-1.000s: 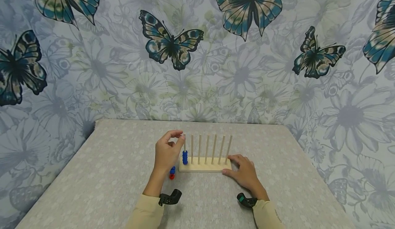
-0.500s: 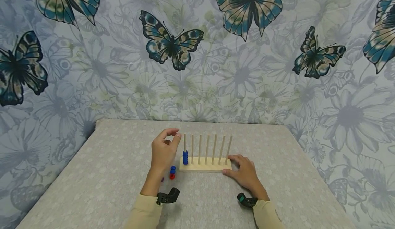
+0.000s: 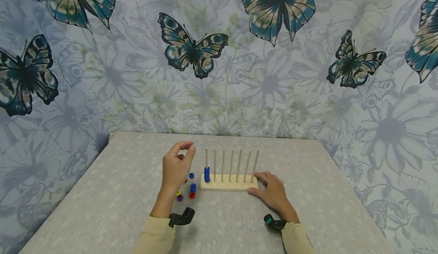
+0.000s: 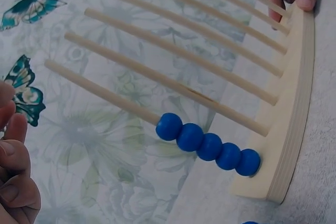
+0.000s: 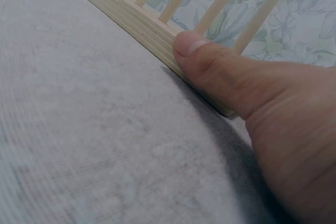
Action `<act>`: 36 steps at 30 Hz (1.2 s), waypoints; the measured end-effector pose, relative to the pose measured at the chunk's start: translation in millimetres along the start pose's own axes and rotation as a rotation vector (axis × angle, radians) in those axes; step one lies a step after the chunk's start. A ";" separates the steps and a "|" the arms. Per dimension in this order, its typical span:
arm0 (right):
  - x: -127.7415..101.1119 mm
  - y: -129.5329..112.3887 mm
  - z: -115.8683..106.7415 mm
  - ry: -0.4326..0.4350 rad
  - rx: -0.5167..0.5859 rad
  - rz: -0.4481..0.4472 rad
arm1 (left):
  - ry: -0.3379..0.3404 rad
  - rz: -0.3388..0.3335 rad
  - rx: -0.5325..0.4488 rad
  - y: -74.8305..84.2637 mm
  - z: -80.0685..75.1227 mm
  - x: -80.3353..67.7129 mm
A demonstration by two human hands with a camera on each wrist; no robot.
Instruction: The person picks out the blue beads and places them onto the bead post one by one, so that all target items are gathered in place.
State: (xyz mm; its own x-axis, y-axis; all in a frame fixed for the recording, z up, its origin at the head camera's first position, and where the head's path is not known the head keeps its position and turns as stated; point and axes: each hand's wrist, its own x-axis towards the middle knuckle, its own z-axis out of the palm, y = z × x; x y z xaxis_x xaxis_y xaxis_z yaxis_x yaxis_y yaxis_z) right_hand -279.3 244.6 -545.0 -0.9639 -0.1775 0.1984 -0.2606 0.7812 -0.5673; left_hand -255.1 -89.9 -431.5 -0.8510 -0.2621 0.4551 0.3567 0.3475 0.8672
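Observation:
A pale wooden stand (image 3: pixel 227 188) with a row of upright pegs sits on the table. Its leftmost peg carries a stack of blue beads (image 4: pixel 210 146); the other pegs are bare. My left hand (image 3: pixel 175 170) is raised just left of that peg, fingers loosely bent, with nothing visible between thumb and forefinger. Its fingers (image 4: pixel 20 182) show at the left edge of the left wrist view. My right hand (image 3: pixel 272 191) grips the right end of the stand's base, thumb (image 5: pixel 202 56) along the front side.
Loose beads lie left of the stand: blue beads (image 3: pixel 193 187), a red bead (image 3: pixel 192 195), a purple bead (image 3: pixel 180 198) and a yellow bead (image 3: pixel 178 193). My left hand partly covers this area. A butterfly-patterned wall (image 3: pixel 219 105) stands behind the table (image 3: pixel 232 223).
My left hand has drawn away leftward from the top of the leftmost peg, uncovering more loose beads. The right hand keeps its grip on the stand, and the bead stack looks the same.

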 end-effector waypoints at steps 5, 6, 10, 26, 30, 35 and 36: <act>-0.6 0.5 0.0 -0.004 0.002 0.002 | 0.021 0.025 0.026 -0.5 -5.8 0.7; -0.7 0.9 0.1 -0.004 0.002 0.002 | 0.020 0.025 0.028 -0.7 -6.9 0.4; -1.5 1.3 -0.8 -0.005 0.003 0.007 | 0.010 0.018 0.030 -2.7 -11.2 -1.8; -2.3 -0.2 -3.8 -0.014 0.007 0.010 | -0.002 -0.036 0.110 -16.8 -20.0 -26.4; -2.7 -0.4 -4.1 -0.012 0.010 0.007 | -0.015 -0.058 0.126 -24.1 -20.0 -34.4; -1.8 -0.7 -2.6 -0.009 0.005 -0.004 | -0.010 -0.078 0.140 -31.9 -20.4 -42.4; -1.6 -0.8 -2.4 -0.008 0.006 -0.006 | -0.010 -0.079 0.143 -32.9 -20.5 -43.4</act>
State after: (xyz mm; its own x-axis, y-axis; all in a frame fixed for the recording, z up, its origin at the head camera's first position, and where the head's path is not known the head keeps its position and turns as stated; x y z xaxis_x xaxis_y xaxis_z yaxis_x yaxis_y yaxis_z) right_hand -277.4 245.7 -542.9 -0.9629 -0.1868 0.1949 -0.2662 0.7768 -0.5706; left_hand -222.0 -108.4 -475.7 -0.8782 -0.2855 0.3838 0.2305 0.4505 0.8625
